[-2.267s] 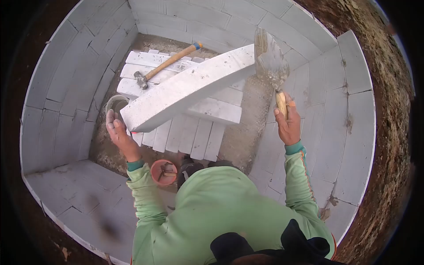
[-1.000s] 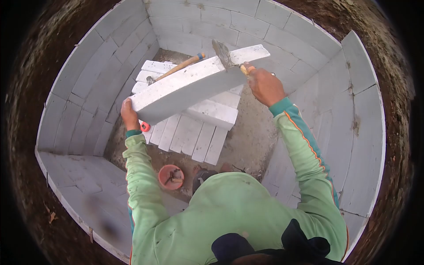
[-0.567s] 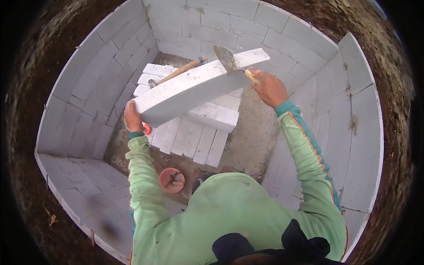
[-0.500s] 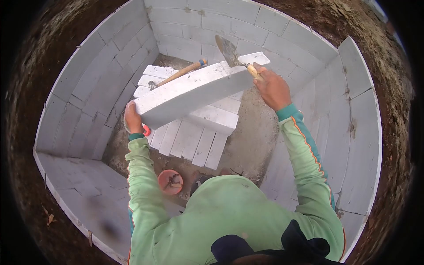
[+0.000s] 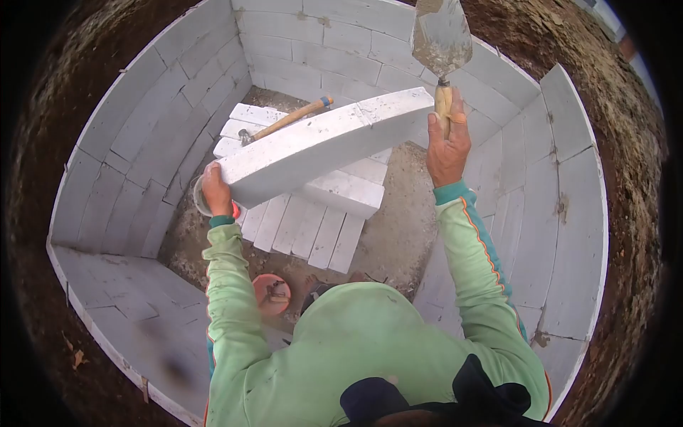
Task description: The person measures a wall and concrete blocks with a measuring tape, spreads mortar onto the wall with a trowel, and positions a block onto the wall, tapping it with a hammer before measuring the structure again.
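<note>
A long light-grey concrete block point(image 5: 313, 146) is held up in front of me, its right end higher in view. My left hand point(image 5: 216, 189) grips its left end, fingers wrapped around the edge. My right hand point(image 5: 448, 149) is at the block's right end, with a trowel's wooden handle point(image 5: 442, 107) held against the palm and fingers. The trowel's blade point(image 5: 442, 39) points away from me, smeared with mortar. Whether the right palm presses on the block's end is hard to see. Below lies a stack of white blocks point(image 5: 306, 220), with a wooden-handled hammer point(image 5: 292, 119) on it.
Block walls point(image 5: 142, 135) surround me, with soil point(image 5: 626, 178) outside them. An orange bucket point(image 5: 272, 294) with tools in it stands near my feet. Another bucket point(image 5: 200, 199) is partly hidden behind my left hand. The floor point(image 5: 405, 220) is dusty grey.
My right hand has turned the trowel from pointing up-left to pointing straight away, and sits against the block's right end. The left hand and block have hardly moved.
</note>
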`<move>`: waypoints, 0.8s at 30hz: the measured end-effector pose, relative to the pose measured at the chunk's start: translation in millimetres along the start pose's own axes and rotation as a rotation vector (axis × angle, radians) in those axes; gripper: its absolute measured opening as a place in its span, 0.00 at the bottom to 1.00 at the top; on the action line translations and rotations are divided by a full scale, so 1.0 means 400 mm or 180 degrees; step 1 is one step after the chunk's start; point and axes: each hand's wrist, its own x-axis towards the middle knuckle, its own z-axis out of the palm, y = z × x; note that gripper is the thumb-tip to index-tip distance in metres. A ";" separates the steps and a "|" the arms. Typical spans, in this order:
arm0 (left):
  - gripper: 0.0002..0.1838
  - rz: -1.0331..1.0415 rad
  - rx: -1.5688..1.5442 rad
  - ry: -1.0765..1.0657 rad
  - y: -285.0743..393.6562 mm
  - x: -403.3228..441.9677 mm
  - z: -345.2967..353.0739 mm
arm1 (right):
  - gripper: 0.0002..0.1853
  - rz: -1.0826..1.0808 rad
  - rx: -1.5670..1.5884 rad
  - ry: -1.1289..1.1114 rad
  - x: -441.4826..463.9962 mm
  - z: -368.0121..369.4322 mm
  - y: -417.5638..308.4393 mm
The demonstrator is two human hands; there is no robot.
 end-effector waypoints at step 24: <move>0.13 0.0594 0.0824 -0.0089 0.034 0.006 -0.014 | 0.28 0.0390 -0.1597 -0.1715 -0.027 -0.011 -0.001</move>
